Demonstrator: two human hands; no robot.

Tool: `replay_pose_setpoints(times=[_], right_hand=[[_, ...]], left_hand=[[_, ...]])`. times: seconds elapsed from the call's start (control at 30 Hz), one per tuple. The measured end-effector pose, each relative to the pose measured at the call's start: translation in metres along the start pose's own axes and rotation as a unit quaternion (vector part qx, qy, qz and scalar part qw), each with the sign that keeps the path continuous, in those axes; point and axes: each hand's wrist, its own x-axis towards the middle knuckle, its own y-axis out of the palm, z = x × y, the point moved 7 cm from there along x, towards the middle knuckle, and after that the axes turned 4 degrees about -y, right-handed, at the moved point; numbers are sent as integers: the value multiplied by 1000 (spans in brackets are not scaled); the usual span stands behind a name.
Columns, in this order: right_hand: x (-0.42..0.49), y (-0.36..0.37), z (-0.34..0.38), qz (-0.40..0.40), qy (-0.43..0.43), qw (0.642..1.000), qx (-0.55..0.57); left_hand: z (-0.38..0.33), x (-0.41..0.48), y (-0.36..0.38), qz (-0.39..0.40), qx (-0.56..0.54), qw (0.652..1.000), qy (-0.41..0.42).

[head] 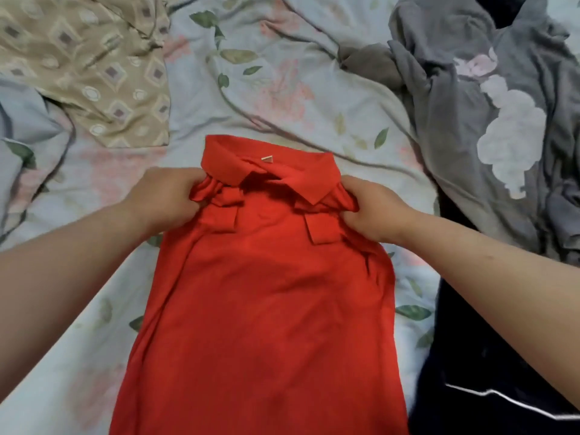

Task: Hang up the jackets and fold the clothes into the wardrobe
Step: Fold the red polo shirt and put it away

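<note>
A red collared shirt [263, 296] lies flat on the bed, collar pointing away from me, its sleeves folded in over the body. My left hand [163, 199] grips the bunched fabric at the shirt's left shoulder. At the right shoulder, my right hand [373, 211] grips the fabric in the same way. The collar sits between both hands, with a small pale tag showing inside it.
The bed is covered by a pale floral sheet [282, 89]. A beige diamond-patterned cloth [88, 67] lies at the back left. A grey garment with white flowers [489, 114] is heaped at the right, and a dark navy garment with white piping [489, 372] lies near right.
</note>
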Motion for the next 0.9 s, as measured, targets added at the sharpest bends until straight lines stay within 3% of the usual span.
replay_pose_setpoints(times=[0.13, 0.33, 0.43, 0.57, 0.67, 0.8, 0.9], right_hand=[[-36, 34, 15, 9, -29, 1000, -4], [-69, 35, 28, -18, 1, 995, 100], [-99, 40, 34, -1, 10, 996, 89], [-156, 79, 50, 118, -42, 992, 21], [-205, 111, 50, 207, -97, 969, -99], [-257, 133, 49, 250, -129, 943, -175], [-272, 145, 52, 215, -78, 959, -167]], left_hand=[[-3, -48, 29, 12, -11, 1000, -2], [-8, -90, 7, -27, -19, 999, 25], [-28, -128, -8, -54, 4, 993, 103], [-41, -200, 6, 16, 61, 985, 159], [-48, -255, 28, 51, 91, 973, 204], [-45, -308, 57, 123, 96, 973, 171], [-36, -324, 84, 178, 103, 977, 62]])
